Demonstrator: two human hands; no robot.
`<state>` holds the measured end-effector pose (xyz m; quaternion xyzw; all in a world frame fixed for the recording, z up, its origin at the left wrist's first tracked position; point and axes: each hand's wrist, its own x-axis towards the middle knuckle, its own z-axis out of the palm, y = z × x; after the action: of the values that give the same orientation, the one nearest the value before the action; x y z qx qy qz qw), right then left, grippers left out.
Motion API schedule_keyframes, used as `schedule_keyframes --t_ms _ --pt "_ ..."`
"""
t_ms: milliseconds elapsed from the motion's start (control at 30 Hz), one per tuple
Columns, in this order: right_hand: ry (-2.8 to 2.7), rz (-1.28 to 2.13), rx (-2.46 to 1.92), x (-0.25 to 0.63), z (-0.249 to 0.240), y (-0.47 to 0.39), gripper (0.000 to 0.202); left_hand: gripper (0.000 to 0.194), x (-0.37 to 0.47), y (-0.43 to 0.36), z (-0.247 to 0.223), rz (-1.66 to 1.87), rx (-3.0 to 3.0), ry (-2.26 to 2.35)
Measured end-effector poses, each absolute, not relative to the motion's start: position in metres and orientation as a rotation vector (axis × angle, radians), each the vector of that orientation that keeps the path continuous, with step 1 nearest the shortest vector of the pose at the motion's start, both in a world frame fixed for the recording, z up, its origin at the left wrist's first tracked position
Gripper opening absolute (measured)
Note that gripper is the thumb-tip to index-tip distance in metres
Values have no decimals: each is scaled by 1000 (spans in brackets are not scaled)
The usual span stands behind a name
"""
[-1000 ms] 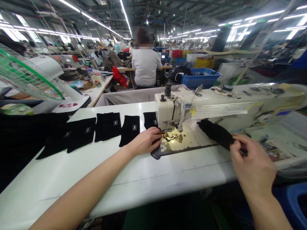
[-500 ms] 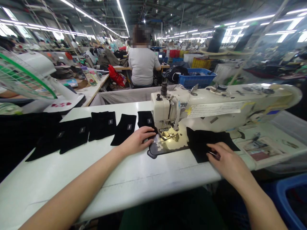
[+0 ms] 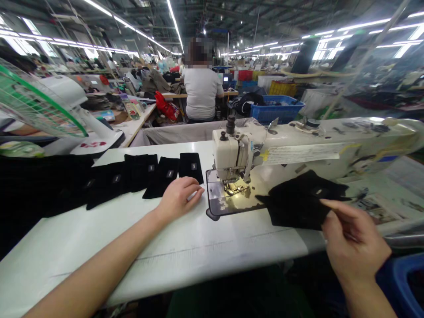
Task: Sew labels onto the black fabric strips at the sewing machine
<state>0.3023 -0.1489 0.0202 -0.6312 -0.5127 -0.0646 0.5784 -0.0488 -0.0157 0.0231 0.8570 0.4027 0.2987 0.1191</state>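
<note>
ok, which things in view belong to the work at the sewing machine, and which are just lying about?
In the work:
- sewing machine
- black piece, right hand at its edge
- row of labelled black pieces, left hand nearby

Apparently just around:
- fan
- red bag
- blue basket

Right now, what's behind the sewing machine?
Beyond the sewing machine are a grey cloth, a blue basket holding dark things, and a seated person. The machine's body hides whatever is directly behind it.
</note>
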Motion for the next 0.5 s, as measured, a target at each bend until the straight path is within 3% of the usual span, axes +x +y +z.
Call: schedule_keyframes --t_ms 67,167,267,433,500 --pt "-1298 53 -1360 283 23 -163 22 51 -24 -36 29 840 2077 1141" --pt "-1409 248 -1306 252 21 -175 15 64 10 -57 36 507 1316 866" --pt "-1377 475 -1401 232 12 -172 17 55 31 -62 36 452 932 740" --pt "-1112 726 -1596 244 3 -155 62 36 56 -57 26 624 660 737" --pt "-1053 658 -1701 260 5 -152 66 30 72 -58 22 653 606 711"
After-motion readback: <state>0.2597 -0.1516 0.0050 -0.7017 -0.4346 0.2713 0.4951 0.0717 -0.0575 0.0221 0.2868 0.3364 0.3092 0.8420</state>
